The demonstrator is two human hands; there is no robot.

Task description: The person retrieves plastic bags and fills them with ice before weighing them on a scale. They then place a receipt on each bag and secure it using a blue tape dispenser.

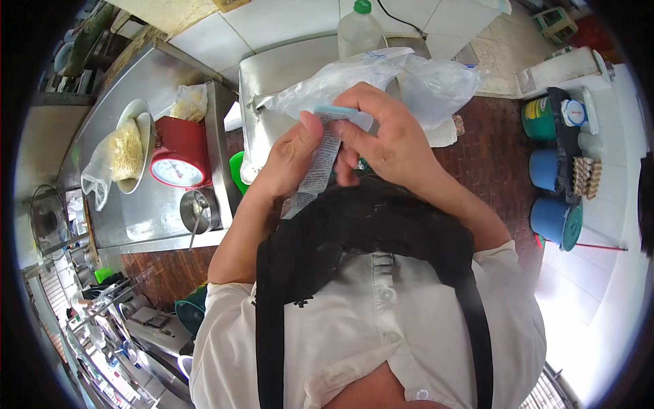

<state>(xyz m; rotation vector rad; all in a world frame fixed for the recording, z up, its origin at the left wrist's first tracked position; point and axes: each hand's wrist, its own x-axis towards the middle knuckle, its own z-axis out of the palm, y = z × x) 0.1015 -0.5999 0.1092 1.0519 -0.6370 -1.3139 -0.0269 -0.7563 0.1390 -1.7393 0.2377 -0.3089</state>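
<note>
In front of my apron, a narrow printed packet [321, 163] with small text and a light blue end is held between both hands. My left hand [294, 158] grips its left edge with the thumb pointing up. My right hand [390, 140] pinches the upper part near the blue end, fingers curled. The lower end of the packet hangs towards the apron. Behind my hands, a crumpled clear plastic bag [439, 88] lies across a metal surface [262, 78]. A translucent bottle [359, 37] with a green cap stands beyond it.
On the steel counter [129, 221] to the left are a red dial scale [180, 146], a metal pot [197, 210] with a utensil, and a plate [144, 129] with bagged pale shreds [126, 157]. Blue buckets [553, 221] and egg trays [586, 177] stand at the right.
</note>
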